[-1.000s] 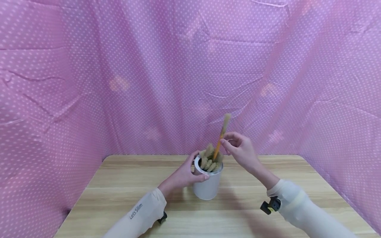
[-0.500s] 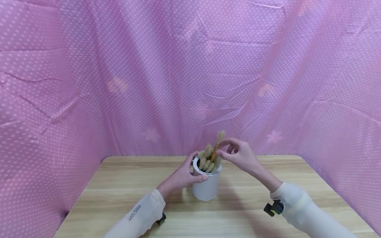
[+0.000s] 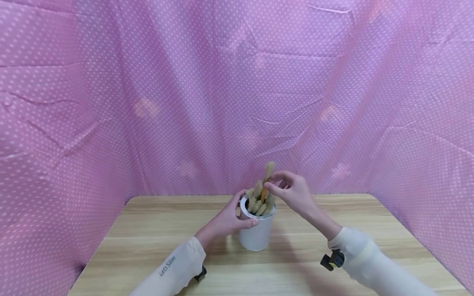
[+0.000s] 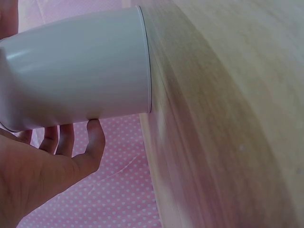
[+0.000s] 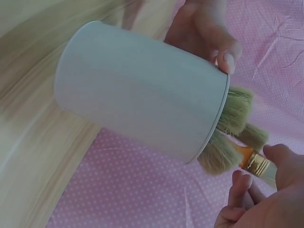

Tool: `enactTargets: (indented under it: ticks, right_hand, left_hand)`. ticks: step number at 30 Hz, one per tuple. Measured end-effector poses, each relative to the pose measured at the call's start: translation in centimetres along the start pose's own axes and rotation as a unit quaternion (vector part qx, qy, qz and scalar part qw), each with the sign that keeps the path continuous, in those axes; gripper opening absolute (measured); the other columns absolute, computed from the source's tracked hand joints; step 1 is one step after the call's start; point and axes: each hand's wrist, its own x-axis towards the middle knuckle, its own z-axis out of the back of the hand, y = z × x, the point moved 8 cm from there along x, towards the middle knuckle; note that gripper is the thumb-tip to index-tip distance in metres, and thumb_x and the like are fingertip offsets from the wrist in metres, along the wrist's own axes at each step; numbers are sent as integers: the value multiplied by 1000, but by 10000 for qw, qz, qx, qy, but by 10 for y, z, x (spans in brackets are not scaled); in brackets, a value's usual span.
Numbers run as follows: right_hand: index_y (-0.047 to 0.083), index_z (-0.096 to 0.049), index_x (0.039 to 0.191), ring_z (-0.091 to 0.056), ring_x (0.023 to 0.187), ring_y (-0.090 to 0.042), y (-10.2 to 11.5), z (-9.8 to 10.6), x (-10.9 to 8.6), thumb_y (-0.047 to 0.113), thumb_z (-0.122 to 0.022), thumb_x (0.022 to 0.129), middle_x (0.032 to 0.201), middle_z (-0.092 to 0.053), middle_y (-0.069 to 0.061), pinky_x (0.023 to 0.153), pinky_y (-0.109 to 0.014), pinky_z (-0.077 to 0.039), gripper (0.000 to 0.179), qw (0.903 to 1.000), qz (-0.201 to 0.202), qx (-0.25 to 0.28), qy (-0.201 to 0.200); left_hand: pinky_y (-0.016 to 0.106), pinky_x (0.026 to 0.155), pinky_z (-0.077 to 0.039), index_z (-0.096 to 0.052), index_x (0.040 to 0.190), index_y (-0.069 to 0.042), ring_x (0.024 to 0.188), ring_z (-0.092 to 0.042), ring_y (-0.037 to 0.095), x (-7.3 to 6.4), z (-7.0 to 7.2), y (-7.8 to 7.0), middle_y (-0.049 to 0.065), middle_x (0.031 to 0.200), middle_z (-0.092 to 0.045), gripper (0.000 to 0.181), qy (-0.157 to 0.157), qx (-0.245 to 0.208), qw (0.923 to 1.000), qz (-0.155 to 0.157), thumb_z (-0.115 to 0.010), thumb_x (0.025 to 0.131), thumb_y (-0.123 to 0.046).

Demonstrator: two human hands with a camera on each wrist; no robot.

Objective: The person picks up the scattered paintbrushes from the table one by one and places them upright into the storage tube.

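Observation:
A white can (image 3: 255, 236) stands on the table, its mouth filled with several paintbrushes whose pale bristles (image 5: 219, 154) point up. My left hand (image 3: 226, 221) holds the can at its left side, thumb over the front near the rim. Between thumb and fingers, my right hand (image 3: 294, 194) pinches a paintbrush (image 3: 264, 192) with an orange handle and a gold-coloured ferrule (image 5: 257, 164). Its bristles stand up above the other brushes, and the lower end of its handle is hidden inside the can. In the left wrist view, fingers (image 4: 96, 137) touch the can's wall.
The light wooden table (image 3: 148, 234) reaches back to a pink dotted cloth (image 3: 207, 102), which hangs behind and on both sides. A small black device (image 3: 332, 260) sits on the right sleeve, another black device (image 3: 200, 273) by the left sleeve.
My right hand has moved down and left, and the pinched paintbrush has sunk deeper into the can and come more upright. The left hand keeps its hold on the can.

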Motion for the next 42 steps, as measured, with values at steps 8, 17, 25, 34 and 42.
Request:
enactTargets:
  ticks: [8, 17, 25, 34, 42]
  right_hand:
    - [12, -75, 104, -65, 74, -19, 3, -2, 4, 41, -80, 89, 88, -72, 1, 62, -32, -55, 33, 9998, -97, -70, -179]
    - [11, -75, 104, -64, 73, -20, 2, 0, -2, 35, -79, 91, 88, -72, 0, 60, -31, -54, 27, 9999, 30, -66, 88]
    - [12, -76, 101, -61, 70, -21, -1, -1, -6, 31, -83, 88, 80, -68, 2, 55, -29, -51, 24, 9989, 237, -213, 358]
    - [17, -73, 87, -59, 84, -19, -1, -2, -10, 33, -86, 84, 114, -67, -2, 68, -34, -54, 20, 9969, 480, -321, 528]
    - [10, -75, 113, -59, 84, -19, 0, 9, -10, 32, -85, 85, 101, -68, 1, 66, -31, -51, 37, 9976, 445, -393, 352]
  left_hand:
    - [60, 106, -36, -20, 158, -37, 140, -35, 23, 2, -3, -3, -6, 152, -36, 98, 44, -28, 9999, -101, -81, 83, -50]
    - [59, 108, -35, -24, 156, -36, 138, -38, 23, 4, -3, -5, -4, 150, -40, 94, -3, -11, 9998, -215, -82, 84, -46]
    - [59, 107, -38, -19, 160, -32, 140, -36, 26, 1, -1, -3, 1, 154, -36, 102, -20, 63, 10000, 17, -82, 83, -50]
    - [58, 107, -38, -19, 161, -30, 140, -36, 25, 0, 1, -2, 0, 154, -36, 100, -16, 96, 9999, -76, -81, 84, -49]
    - [58, 107, -37, -20, 160, -31, 140, -36, 25, 1, 0, -1, -1, 154, -36, 100, -43, 77, 9999, -63, -81, 84, -49]
